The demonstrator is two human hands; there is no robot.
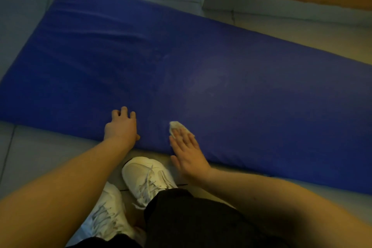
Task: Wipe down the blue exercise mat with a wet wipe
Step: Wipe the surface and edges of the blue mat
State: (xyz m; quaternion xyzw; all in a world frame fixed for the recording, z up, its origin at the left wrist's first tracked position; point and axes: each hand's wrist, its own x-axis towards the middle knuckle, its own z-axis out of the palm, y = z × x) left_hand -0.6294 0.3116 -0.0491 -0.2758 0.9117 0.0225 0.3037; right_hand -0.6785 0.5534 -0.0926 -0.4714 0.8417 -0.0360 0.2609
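From the head camera, a blue mat (pixel 201 62) lies flat on the tiled floor (pixel 30 157), running from the upper left down to the lower right. The left hand (pixel 120 127) rests on the mat just inside its near edge. It is palm down with the fingers spread and slightly bent, the tips on the cover, and it holds nothing; the forearm reaches in straight across the floor. The right hand (pixel 188 153) lies flat across the same near edge, a little to the right of the left hand. Its fingers are straight and close together and press a crumpled white wipe (pixel 177 126) onto the mat, and the wipe shows past the fingertips. Two white shoes (pixel 145 175) stand on the floor just beside the mat's near edge, between the forearms.
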